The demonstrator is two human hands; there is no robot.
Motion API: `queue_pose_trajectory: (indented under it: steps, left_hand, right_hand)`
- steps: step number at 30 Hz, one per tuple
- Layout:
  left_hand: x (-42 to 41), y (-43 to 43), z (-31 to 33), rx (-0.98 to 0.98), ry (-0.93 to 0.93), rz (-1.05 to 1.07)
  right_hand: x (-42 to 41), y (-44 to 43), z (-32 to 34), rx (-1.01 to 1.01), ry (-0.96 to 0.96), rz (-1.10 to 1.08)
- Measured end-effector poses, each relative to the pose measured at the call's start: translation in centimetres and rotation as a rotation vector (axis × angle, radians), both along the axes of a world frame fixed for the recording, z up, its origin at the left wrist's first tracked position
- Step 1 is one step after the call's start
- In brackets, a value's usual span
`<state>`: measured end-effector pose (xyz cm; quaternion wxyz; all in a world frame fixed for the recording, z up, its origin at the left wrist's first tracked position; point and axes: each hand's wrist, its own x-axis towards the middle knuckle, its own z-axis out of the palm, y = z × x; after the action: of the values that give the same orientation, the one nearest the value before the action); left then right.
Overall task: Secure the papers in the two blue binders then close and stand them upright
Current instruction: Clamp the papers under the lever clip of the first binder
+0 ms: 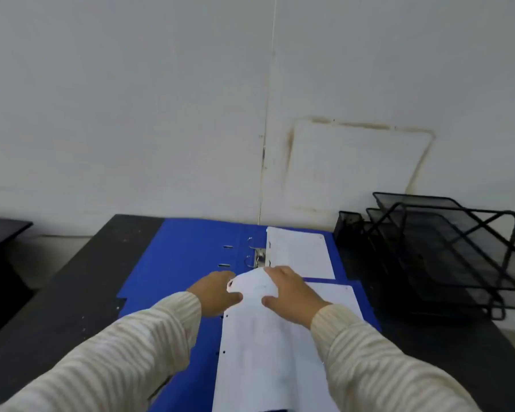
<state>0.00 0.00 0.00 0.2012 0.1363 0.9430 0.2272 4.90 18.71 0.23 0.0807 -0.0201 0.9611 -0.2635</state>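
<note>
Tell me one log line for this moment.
left hand: grips white punched paper stack | right hand: grips it too | near blue binder: open, flat

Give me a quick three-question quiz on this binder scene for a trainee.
1. True or false: the far binder lies open on the table.
2. What stands to the right of the far binder? A: mesh trays. B: a lamp. C: a mug.
3. Fill in: the left hand and right hand both grip the top of the ___ paper stack.

Key: 1 true; 2 A; 3 near, meaning the near paper stack.
</note>
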Motion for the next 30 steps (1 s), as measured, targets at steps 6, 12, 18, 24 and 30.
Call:
queue_pose_trajectory:
  steps: [6,12,18,24,30]
  left_hand:
    - [3.4,-0.1,-5.9,0.019,-0.342,0.081]
    - [5.6,0.5,-9.0,0.187,-0.495,0.356]
    - [5.5,1.5,-9.6,0.226,-0.326,0.622]
    - [5.4,2.2,-9.6,0.572,-0.511,0.674]
    - [5.4,5.1,-7.4,0.68,-0.195,0.507]
  right_hand:
    - [4.9,-2.1,-7.9,0.123,-0.187,-0.055]
    - [7.2,-1.8,-11.2,0.004,-0.172,-0.145]
    - [7.3,-1.0,-11.7,-0.123,-0.153,-0.177]
    - [7.6,-0.2,-11.4,-0.177,-0.147,-0.224]
    - [6.8,2.3,-8.3,-0.203,-0.068,-0.319]
